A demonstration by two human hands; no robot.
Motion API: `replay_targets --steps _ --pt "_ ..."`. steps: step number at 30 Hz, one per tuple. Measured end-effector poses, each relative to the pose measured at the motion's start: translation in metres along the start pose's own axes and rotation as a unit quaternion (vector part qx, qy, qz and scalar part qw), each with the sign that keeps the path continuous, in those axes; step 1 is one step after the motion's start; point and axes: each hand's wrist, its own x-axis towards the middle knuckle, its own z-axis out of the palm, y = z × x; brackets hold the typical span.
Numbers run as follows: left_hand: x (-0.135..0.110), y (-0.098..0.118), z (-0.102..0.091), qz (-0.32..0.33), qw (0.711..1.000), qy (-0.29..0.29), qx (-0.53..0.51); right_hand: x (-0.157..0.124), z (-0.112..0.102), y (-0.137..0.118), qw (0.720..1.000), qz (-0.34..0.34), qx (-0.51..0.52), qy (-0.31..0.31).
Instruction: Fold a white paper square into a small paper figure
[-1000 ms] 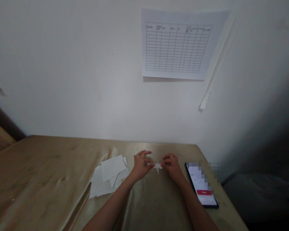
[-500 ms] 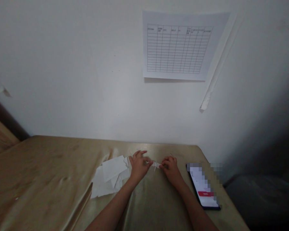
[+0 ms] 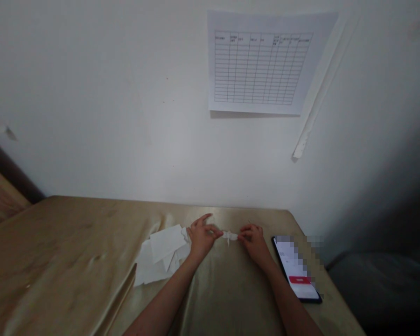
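A small folded white paper piece (image 3: 230, 236) is stretched between my two hands just above the tan table (image 3: 73, 261). My left hand (image 3: 201, 237) pinches its left end with thumb and fingers, the other fingers raised. My right hand (image 3: 254, 240) pinches its right end, fingers curled. The shape of the fold is too small to make out.
A loose pile of white paper sheets (image 3: 161, 254) lies left of my left hand. A lit phone (image 3: 297, 275) lies right of my right hand near the table's right edge. A printed grid sheet (image 3: 261, 65) hangs on the white wall behind.
Both hands have shifted slightly away from me and drawn a little apart, pulling the small paper piece out between them. The pile and phone have not moved.
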Motion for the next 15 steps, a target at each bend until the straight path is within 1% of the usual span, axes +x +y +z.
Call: replay_targets --steps 8,11,15 --pt "0.0034 -0.0044 0.0005 -0.013 1.000 -0.012 0.016 0.0041 -0.0082 0.0040 0.999 0.032 -0.017 -0.005" --pt "0.0028 -0.0027 -0.0004 -0.006 1.000 -0.007 0.014 0.0036 -0.0081 0.0065 0.999 0.031 -0.019 -0.008" --pt "0.0019 -0.0024 0.0002 0.001 1.000 -0.003 0.024 0.0020 -0.0056 0.0089 1.000 0.013 -0.018 -0.022"
